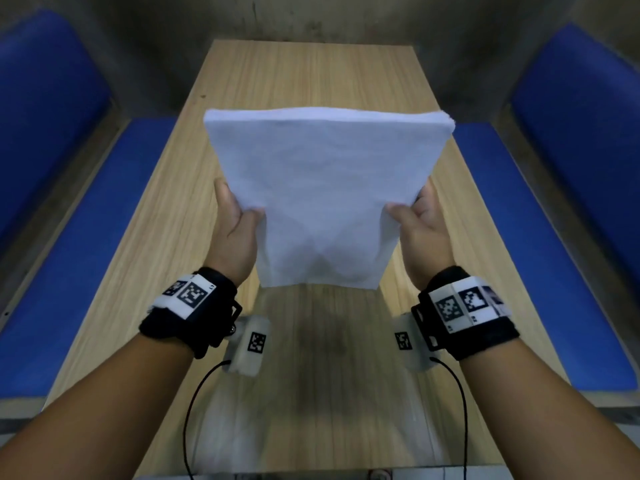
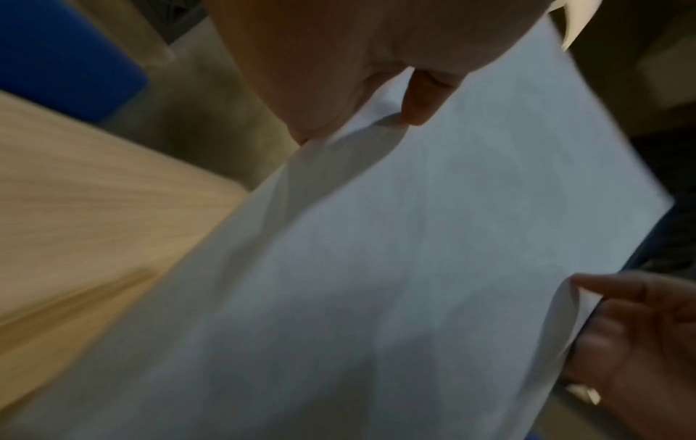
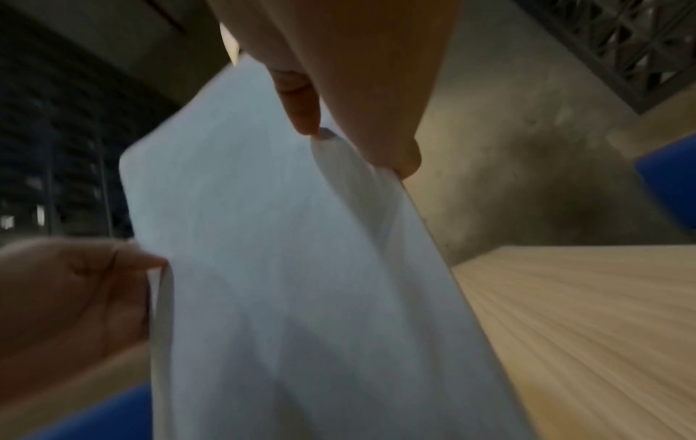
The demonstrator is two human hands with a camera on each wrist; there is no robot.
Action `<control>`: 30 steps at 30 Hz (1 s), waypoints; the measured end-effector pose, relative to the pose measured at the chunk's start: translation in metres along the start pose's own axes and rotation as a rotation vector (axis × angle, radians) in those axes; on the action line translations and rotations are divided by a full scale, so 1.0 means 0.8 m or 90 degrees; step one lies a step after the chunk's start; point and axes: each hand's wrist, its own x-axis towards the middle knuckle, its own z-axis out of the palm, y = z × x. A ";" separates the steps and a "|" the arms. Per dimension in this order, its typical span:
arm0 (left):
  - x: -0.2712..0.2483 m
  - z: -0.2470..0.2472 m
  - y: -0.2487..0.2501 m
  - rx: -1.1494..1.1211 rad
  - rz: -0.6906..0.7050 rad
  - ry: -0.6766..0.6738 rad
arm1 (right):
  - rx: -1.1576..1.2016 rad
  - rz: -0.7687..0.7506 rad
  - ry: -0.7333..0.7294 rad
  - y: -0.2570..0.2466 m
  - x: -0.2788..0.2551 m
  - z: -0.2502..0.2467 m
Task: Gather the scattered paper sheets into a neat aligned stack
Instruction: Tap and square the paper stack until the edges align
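A stack of white paper sheets (image 1: 322, 195) stands tilted and lifted above the wooden table (image 1: 304, 71), its lower edge off the surface. My left hand (image 1: 237, 220) grips the stack's left edge, thumb on the front face. On the opposite edge my right hand (image 1: 420, 220) holds it the same way. In the left wrist view the paper stack (image 2: 395, 268) fills the frame, with the left thumb (image 2: 421, 98) pinching it and the right hand (image 2: 640, 336) at the far edge. The right wrist view shows the sheets (image 3: 293, 268) pinched by the right thumb (image 3: 301, 104).
Blue padded benches (image 1: 104, 271) (image 1: 540, 271) run along both sides of the table. A grey concrete wall (image 1: 311, 15) closes the far end. Cables (image 1: 194, 410) hang from both wrist bands over the near table edge.
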 end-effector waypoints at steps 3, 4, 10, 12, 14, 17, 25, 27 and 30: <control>-0.010 0.000 -0.015 0.041 -0.071 -0.003 | -0.028 0.030 -0.007 0.014 -0.005 0.002; -0.010 -0.001 -0.014 0.041 -0.079 -0.004 | -0.026 0.027 -0.007 0.013 -0.005 0.003; -0.004 0.001 -0.007 0.013 -0.024 -0.004 | 0.002 -0.014 -0.006 0.006 0.000 -0.004; -0.008 0.001 -0.017 0.018 -0.035 -0.014 | -0.017 0.008 -0.005 0.017 -0.002 -0.002; -0.014 0.005 -0.026 0.029 -0.060 -0.023 | -0.030 0.032 -0.009 0.029 -0.007 -0.001; -0.015 0.004 -0.030 0.027 -0.073 -0.030 | -0.049 0.039 -0.010 0.035 -0.008 -0.002; -0.014 0.000 -0.038 0.036 -0.074 -0.047 | -0.137 0.048 -0.028 0.046 -0.013 -0.006; -0.015 0.000 -0.040 0.042 -0.077 -0.052 | -0.166 0.047 -0.029 0.050 -0.015 -0.007; -0.017 -0.003 -0.046 0.055 -0.083 -0.063 | -0.202 0.050 -0.030 0.057 -0.018 -0.008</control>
